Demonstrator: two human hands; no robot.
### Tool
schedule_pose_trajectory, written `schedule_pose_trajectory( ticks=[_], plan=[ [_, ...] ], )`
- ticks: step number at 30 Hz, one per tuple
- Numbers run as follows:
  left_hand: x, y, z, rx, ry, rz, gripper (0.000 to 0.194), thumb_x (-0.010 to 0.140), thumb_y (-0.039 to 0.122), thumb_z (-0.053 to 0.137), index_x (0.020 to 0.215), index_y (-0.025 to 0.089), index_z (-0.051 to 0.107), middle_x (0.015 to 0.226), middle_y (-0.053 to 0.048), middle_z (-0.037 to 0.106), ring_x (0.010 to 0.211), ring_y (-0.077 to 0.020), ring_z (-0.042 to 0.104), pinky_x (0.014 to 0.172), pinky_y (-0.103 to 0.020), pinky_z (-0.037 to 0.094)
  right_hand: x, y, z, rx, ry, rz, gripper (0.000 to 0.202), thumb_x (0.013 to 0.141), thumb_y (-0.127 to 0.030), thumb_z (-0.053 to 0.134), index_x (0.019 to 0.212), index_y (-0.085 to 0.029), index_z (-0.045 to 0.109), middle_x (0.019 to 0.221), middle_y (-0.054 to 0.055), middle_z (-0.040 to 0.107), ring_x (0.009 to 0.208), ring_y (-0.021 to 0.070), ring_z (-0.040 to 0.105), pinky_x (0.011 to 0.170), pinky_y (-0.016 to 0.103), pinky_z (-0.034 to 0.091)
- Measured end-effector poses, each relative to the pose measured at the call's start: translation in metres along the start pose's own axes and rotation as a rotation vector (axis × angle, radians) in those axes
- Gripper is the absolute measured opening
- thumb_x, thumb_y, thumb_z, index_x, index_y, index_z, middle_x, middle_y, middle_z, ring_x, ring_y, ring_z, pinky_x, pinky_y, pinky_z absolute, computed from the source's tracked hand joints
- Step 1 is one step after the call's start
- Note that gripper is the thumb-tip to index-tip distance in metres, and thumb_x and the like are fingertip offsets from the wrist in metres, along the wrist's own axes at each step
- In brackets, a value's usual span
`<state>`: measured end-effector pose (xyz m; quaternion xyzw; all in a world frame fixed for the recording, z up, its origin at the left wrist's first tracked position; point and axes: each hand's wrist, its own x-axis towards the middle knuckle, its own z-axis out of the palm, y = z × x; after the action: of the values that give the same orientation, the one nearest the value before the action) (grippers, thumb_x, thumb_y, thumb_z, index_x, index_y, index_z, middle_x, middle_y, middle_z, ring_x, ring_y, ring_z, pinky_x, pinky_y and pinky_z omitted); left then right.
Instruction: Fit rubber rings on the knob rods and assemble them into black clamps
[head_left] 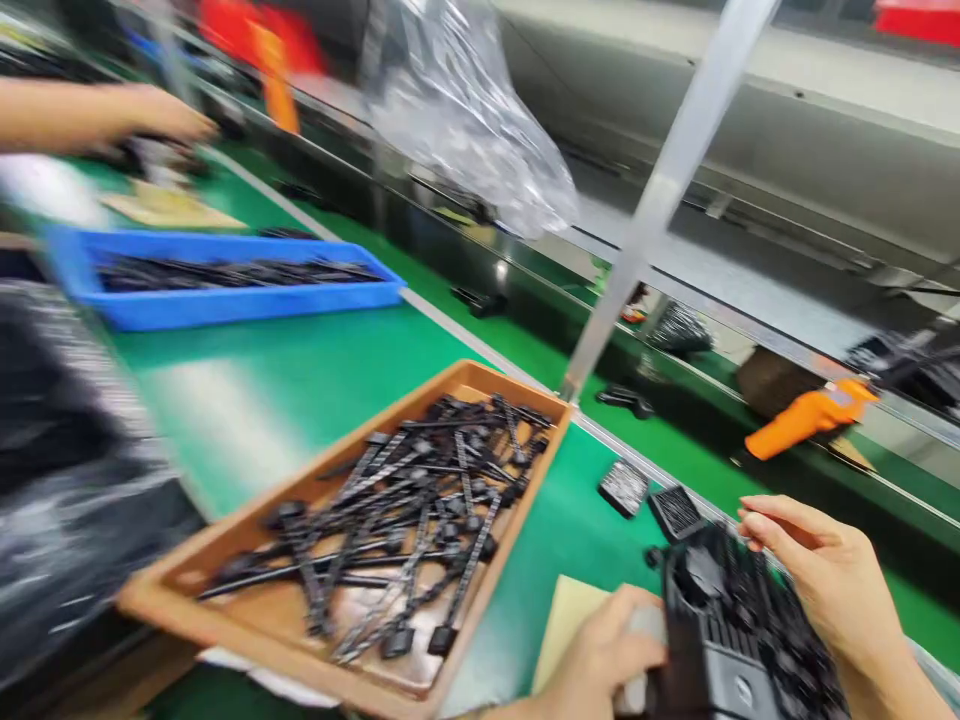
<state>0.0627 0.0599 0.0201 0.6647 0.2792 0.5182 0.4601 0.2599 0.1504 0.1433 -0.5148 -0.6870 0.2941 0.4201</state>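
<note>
At the lower right, my left hand (600,650) is wrapped round a light grey block (643,640) beside a black device with a ribbed top (739,670). My right hand (832,570) is over the right side of a pile of small black parts (791,640), its thumb and fingertips pressed together; anything between them is too small to tell. A yellowish pad (566,620) lies partly under my left hand. Two square black parts (624,487) rest on the green bench just beyond the device.
An orange-brown tray (495,600) of black rod-like parts stands left of my hands, a blue tray (255,305) farther off. Another person's arm (97,115) reaches in at upper left. A slanted metal post (660,200), hanging plastic (472,110) and an orange-handled tool (802,420) are beyond.
</note>
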Motion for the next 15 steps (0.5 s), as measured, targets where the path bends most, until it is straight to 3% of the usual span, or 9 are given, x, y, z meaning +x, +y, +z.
schedule_pose_trajectory(
  ticks=[2,5,10,15],
  plan=[
    [0.0,-0.002,0.004,-0.024,0.015,0.067,0.032,0.069,0.021,0.079,0.097,0.02,0.063,0.107,-0.009,0.059,0.099,-0.0272,0.059,0.087,-0.042,0.053,-0.028,-0.034,-0.004,0.049,-0.072,-0.185,0.011,0.072,-0.036,0.082,0.071,-0.025,0.078,0.068,0.003,0.071,0.059,0.0171,0.065,0.055,0.025,0.055],
    [-0.002,0.001,0.003,0.062,0.07,0.158,0.041,0.061,0.007,0.072,0.098,0.022,0.059,0.107,-0.008,0.055,0.104,-0.0292,0.056,0.088,-0.041,0.052,-0.056,-0.064,0.0,0.097,-0.248,-0.35,0.002,0.08,-0.029,0.079,0.079,-0.027,0.08,0.068,0.002,0.071,0.06,0.0153,0.065,0.055,0.024,0.053],
    [-0.004,0.009,0.003,0.161,0.04,0.148,0.046,0.06,-0.002,0.063,0.099,0.021,0.056,0.113,-0.009,0.052,0.108,-0.0267,0.053,0.093,-0.039,0.051,-0.071,-0.065,0.002,-0.029,-0.337,-0.457,0.022,0.089,-0.011,0.064,0.1,-0.025,0.076,0.081,0.003,0.074,0.071,0.0152,0.067,0.065,0.025,0.055],
    [-0.004,0.005,0.003,0.146,0.065,0.171,0.041,0.06,0.001,0.065,0.095,0.02,0.056,0.107,-0.008,0.052,0.102,-0.026,0.054,0.087,-0.038,0.052,-0.066,-0.067,-0.001,-0.126,-0.391,-0.514,0.013,0.089,-0.012,0.065,0.092,-0.022,0.074,0.078,0.003,0.067,0.071,0.0137,0.061,0.064,0.025,0.05]
  ],
)
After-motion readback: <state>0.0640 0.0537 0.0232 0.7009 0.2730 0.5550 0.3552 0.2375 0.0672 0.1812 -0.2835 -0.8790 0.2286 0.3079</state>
